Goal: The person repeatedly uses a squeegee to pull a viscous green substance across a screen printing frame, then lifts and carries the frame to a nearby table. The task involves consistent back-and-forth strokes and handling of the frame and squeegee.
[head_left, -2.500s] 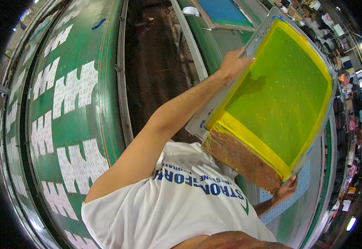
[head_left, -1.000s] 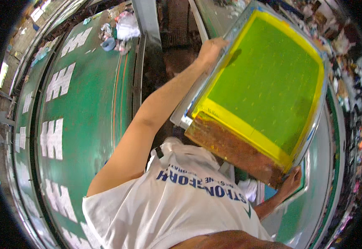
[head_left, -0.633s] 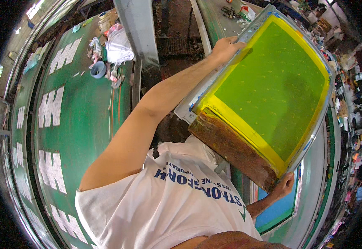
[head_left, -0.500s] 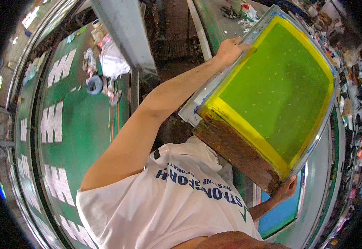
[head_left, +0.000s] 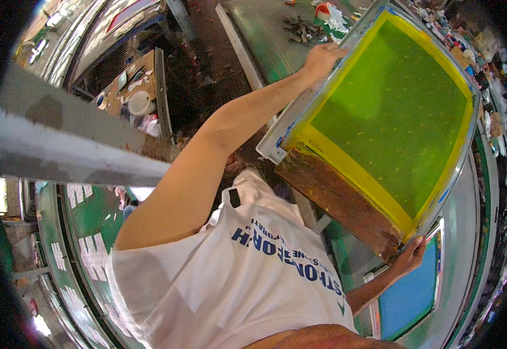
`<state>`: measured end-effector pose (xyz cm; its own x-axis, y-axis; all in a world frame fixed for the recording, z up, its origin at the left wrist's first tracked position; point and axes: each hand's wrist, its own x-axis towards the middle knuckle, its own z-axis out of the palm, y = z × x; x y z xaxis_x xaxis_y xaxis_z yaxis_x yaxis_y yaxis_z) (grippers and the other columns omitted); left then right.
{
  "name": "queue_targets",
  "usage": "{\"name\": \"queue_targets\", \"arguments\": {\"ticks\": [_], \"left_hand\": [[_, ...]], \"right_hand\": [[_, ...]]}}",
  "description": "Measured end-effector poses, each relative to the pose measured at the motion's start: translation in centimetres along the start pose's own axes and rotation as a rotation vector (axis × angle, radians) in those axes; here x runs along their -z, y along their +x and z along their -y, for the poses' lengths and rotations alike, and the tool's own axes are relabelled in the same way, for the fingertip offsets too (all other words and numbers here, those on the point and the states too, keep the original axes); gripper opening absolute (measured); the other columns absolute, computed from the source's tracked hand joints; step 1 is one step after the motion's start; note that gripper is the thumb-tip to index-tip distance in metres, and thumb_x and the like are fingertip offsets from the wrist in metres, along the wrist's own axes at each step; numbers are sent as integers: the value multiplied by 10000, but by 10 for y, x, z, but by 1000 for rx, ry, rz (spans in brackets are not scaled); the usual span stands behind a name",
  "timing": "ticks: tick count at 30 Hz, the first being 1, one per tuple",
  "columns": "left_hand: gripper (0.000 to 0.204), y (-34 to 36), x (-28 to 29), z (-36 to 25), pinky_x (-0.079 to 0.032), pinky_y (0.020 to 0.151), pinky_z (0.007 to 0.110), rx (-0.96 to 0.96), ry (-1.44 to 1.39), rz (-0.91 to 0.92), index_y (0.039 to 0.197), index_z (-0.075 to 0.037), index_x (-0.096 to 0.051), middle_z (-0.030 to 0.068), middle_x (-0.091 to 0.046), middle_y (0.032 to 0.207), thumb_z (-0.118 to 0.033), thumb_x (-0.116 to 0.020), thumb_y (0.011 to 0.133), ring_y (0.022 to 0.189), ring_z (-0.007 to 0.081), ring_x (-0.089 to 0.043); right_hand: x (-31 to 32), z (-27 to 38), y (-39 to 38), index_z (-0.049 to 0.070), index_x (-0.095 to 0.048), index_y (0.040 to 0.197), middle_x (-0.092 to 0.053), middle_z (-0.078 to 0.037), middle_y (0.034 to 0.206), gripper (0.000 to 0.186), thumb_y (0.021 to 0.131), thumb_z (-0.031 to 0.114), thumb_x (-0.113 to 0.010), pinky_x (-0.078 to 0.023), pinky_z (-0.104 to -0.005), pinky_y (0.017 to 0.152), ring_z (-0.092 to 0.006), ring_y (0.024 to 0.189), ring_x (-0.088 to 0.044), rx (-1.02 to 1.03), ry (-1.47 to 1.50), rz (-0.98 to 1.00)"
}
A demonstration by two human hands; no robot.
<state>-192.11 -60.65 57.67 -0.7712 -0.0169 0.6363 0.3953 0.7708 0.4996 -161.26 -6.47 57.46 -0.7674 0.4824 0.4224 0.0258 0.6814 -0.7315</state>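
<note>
A screen printing frame point(head_left: 390, 116) is held up between my two hands at the right. Its mesh is yellow-green with a brighter yellow border, set in a pale metal frame, and a brown strip point(head_left: 338, 200) runs along the side nearest my body. My left hand point(head_left: 323, 61) is closed on the far left edge, its fingertips partly hidden by the frame. At the near right corner, my right hand point(head_left: 410, 256) grips the edge. A framed blue panel point(head_left: 409, 291) lies beneath and beside my right forearm.
A grey metal beam point(head_left: 79, 142) crosses at the left. Beyond it, a wooden table point(head_left: 114, 104) carries a white tub point(head_left: 141, 103) and other items. White shapes lie on a green surface point(head_left: 82, 218) at lower left. Dark rags point(head_left: 303, 29) lie at the top; clutter lines the far right.
My view has turned left, so the grey beam and the wooden table now show. The screen frame stays in both hands. More of the blue panel shows beside my right arm.
</note>
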Motion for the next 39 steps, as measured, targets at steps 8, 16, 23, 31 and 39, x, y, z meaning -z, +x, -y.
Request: {"name": "queue_targets", "arguments": {"ticks": [8, 16, 23, 31, 39], "left_hand": [[355, 47, 5, 87, -447, 1148, 375, 213, -421, -11, 1239, -57, -746, 179, -663, 1401, -152, -502, 999, 1305, 318, -621], [416, 116, 69, 211, -399, 1169, 387, 369, -729, -137, 1300, 13, -692, 185, -651, 1410, -238, -579, 988, 1345, 296, -575], [541, 132, 180, 319, -369, 1161, 385, 641, -779, -326, 1360, 30, -651, 163, -606, 1456, -321, -666, 948, 1370, 270, -524], [503, 133, 292, 438, -374, 1153, 381, 672, -731, -479, 1342, 28, -657, 139, -608, 1450, -285, -671, 949, 1352, 252, -531], [505, 131, 334, 525, -378, 1141, 365, 675, -748, -546, 1354, 37, -644, 128, -641, 1393, -302, -644, 980, 1321, 244, -549]], "right_hand": [[-69, 92, -3, -89, -599, 1406, -639, -256, 1407, 599, 1080, 413, -589, -480, -410, 1085, -341, 1279, -618, -27, -34, -2], [-204, 187, 49, -74, -595, 1424, -627, -230, 1442, 613, 1079, 433, -585, -470, -405, 1104, -321, 1314, -609, 64, -43, 14], [-321, 296, 105, -55, -589, 1440, -619, -214, 1457, 575, 1084, 396, -588, -470, -404, 1105, -311, 1325, -599, 152, 127, 170], [-458, 404, 125, -38, -595, 1446, -641, -173, 1413, 546, 1086, 372, -592, -474, -374, 1062, -256, 1242, -612, 301, 200, 331], [-527, 477, 95, -12, -620, 1430, -707, -124, 1281, 545, 1073, 399, -611, -493, -310, 942, -197, 1069, -639, 131, 132, 388]]}}
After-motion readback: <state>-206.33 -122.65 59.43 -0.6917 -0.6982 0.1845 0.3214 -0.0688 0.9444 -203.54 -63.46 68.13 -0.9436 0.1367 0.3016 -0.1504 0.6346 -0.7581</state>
